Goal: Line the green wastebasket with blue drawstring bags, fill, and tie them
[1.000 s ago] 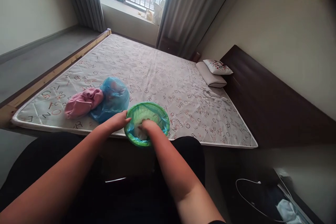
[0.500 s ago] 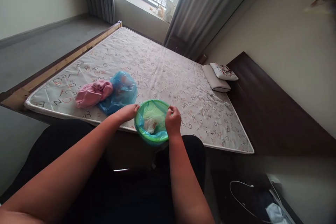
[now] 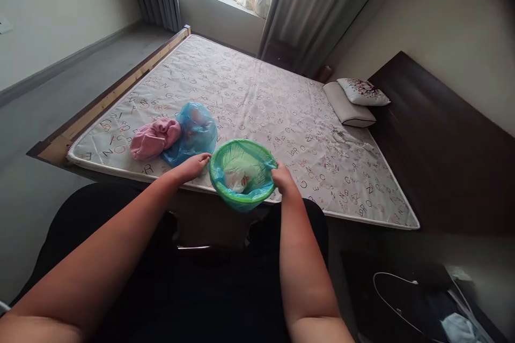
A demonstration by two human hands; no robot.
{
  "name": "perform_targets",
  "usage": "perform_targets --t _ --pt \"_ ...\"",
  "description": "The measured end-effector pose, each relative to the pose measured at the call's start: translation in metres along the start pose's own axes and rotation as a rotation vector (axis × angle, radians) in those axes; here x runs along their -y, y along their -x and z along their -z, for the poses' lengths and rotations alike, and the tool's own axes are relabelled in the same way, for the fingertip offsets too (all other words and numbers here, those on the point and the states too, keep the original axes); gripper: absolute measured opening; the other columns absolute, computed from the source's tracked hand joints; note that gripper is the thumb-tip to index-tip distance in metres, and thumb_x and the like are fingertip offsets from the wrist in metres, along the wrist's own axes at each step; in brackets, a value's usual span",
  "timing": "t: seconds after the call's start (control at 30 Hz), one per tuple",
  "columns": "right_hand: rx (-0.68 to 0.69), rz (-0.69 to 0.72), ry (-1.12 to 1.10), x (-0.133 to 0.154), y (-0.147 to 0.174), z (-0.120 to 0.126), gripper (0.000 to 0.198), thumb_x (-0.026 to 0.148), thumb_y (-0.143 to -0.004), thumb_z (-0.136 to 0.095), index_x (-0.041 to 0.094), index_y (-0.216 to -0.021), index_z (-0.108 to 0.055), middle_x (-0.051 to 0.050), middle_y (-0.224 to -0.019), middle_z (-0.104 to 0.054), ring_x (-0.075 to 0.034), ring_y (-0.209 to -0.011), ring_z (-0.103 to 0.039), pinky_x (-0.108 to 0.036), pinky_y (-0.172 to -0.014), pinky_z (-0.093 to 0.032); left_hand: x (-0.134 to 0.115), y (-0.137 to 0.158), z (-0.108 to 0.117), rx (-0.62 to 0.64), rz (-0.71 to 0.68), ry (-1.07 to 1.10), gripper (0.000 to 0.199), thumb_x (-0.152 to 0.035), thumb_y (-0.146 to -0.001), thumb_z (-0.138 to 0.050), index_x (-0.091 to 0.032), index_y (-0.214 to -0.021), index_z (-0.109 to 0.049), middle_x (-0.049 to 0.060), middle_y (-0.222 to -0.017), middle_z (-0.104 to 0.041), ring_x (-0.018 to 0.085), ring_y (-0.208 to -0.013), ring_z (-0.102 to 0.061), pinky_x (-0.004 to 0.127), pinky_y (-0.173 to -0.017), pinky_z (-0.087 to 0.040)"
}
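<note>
Between my hands is a round green wastebasket (image 3: 257,146), its mesh wall showing through a blue plastic bag (image 3: 225,191) that lines it and folds over the rim. Crumpled whitish plastic (image 3: 237,181) lies inside. My left hand (image 3: 195,167) is closed at the left side of the rim, fingertips pinching the edge. On the right side, my right hand (image 3: 284,178) grips the rim and liner, its fingers partly hidden. A second blue plastic bag (image 3: 197,128) rests on the mattress beyond my left hand, touching a bundled pink cloth (image 3: 155,139).
A bare letter-patterned mattress (image 3: 249,86) lies on a wooden bed frame (image 3: 120,91) before me. Two pillows (image 3: 350,104) sit by the dark headboard (image 3: 442,144). A white cable (image 3: 376,284) and crumpled item (image 3: 458,327) lie on a dark surface at lower right.
The right side of the rim has moved right with my right hand, so the wastebasket's opening looks wider. The camera view has shifted slightly. Both hands still grip the rim.
</note>
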State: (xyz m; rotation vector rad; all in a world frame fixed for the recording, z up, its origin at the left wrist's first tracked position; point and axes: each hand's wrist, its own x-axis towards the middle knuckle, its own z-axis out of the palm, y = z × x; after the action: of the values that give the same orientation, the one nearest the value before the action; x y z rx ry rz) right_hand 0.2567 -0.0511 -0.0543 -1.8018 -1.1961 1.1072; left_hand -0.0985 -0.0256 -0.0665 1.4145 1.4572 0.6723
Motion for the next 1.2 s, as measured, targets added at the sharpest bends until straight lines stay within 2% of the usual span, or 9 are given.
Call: perform_targets --t 0.07,0.17,0.23,0.37,0.5,0.73,0.87,1.0,1.2 --pt "-0.025 -0.050 -0.075 0.005 -0.006 0.015 0.030 0.027 -0.077 -0.071 0.023 -0.107 -0.070 -0.004 -0.089 -0.079 -0.024 -0.077 -0.075 -0.037 -0.075 -0.065 0.003 -0.004 -0.001 -0.048 0.022 0.052 0.048 -0.057 -0.087 -0.067 -0.021 -0.117 -0.076 0.018 -0.136 -0.077 0.039 -0.132 -0.070 0.047 -0.109 -0.058" --pt "-0.056 -0.081 -0.249 0.014 -0.014 0.037 0.034 0.018 -0.072 -0.067 0.023 -0.106 -0.068 -0.001 -0.088 -0.079 -0.019 -0.071 -0.074 -0.031 -0.069 -0.063 0.002 -0.004 -0.004 -0.064 0.123 0.175 0.061 -0.071 -0.091 -0.064 -0.022 -0.126 -0.072 0.019 -0.134 -0.076 0.037 -0.116 -0.075 0.045 -0.086 -0.063" --pt "-0.069 -0.094 -0.423 0.020 -0.019 0.048 0.038 0.012 -0.067 -0.067 0.023 -0.103 -0.068 -0.001 -0.088 -0.080 -0.018 -0.072 -0.075 -0.029 -0.069 -0.064 -0.005 -0.002 -0.005 -0.026 0.148 0.279 0.068 -0.081 -0.090 -0.062 -0.021 -0.120 -0.072 0.019 -0.126 -0.078 0.034 -0.103 -0.077 0.040 -0.076 -0.061" --pt "-0.091 -0.114 -0.595 0.025 -0.023 0.054 0.041 0.007 -0.063 -0.068 0.023 -0.100 -0.068 0.000 -0.085 -0.080 -0.018 -0.072 -0.075 -0.028 -0.066 -0.063 -0.025 0.002 -0.003 -0.030 0.015 0.409 0.073 -0.087 -0.080 -0.072 -0.018 -0.103 -0.073 0.017 -0.114 -0.080 0.027 -0.094 -0.076 0.036 -0.079 -0.059" --pt "-0.078 -0.095 -0.595 0.028 -0.020 0.050 0.044 0.009 -0.062 -0.066 0.024 -0.103 -0.067 0.001 -0.084 -0.079 -0.018 -0.072 -0.074 -0.027 -0.065 -0.062 -0.037 0.004 -0.004 -0.086 -0.002 0.411 0.068 -0.080 -0.072 -0.084 -0.018 -0.099 -0.073 0.012 -0.104 -0.079 0.024 -0.088 -0.075 0.034 -0.077 -0.057" --pt "-0.024 -0.034 -0.541 0.033 -0.010 0.036 0.044 0.019 -0.061 -0.069 0.023 -0.105 -0.068 0.000 -0.087 -0.078 -0.016 -0.073 -0.069 -0.025 -0.062 -0.057 -0.042 0.009 -0.015 -0.021 0.097 0.413 0.070 -0.076 -0.063 -0.092 -0.019 -0.098 -0.073 0.008 -0.097 -0.079 0.022 -0.084 -0.075 0.031 -0.072 -0.055" --pt "-0.031 -0.088 -0.498 0.036 -0.007 0.028 0.045 0.022 -0.062 -0.067 0.025 -0.107 -0.066 0.002 -0.084 -0.074 -0.015 -0.068 -0.064 -0.025 -0.057 -0.052 -0.039 0.010 -0.017 -0.062 0.206 0.506 0.071 -0.057 -0.053 -0.104 -0.019 -0.103 -0.072 0.005 -0.092 -0.077 0.021 -0.084 -0.074 0.031 -0.073 -0.056" --pt "-0.026 -0.095 -0.457 0.040 -0.004 0.022 0.054 0.028 -0.065 -0.070 0.027 -0.119 -0.065 0.005 -0.080 -0.067 -0.014 -0.061 -0.056 -0.025 -0.051 -0.045 -0.035 0.008 -0.014 -0.094 0.339 0.657 0.062 -0.034 -0.046 -0.104 -0.018 -0.095 -0.070 0.003 -0.086 -0.073 0.018 -0.078 -0.071 0.031 -0.073 -0.057" --pt "0.007 -0.056 -0.458 0.041 -0.005 0.019 0.055 0.027 -0.064 -0.066 0.027 -0.119 -0.066 0.006 -0.080 -0.067 -0.014 -0.063 -0.056 -0.025 -0.054 -0.044 -0.030 0.004 -0.018 -0.154 0.387 0.607 0.054 -0.040 -0.056 -0.100 -0.020 -0.094 -0.066 0.004 -0.090 -0.074 0.018 -0.077 -0.071 0.033 -0.072 -0.058"
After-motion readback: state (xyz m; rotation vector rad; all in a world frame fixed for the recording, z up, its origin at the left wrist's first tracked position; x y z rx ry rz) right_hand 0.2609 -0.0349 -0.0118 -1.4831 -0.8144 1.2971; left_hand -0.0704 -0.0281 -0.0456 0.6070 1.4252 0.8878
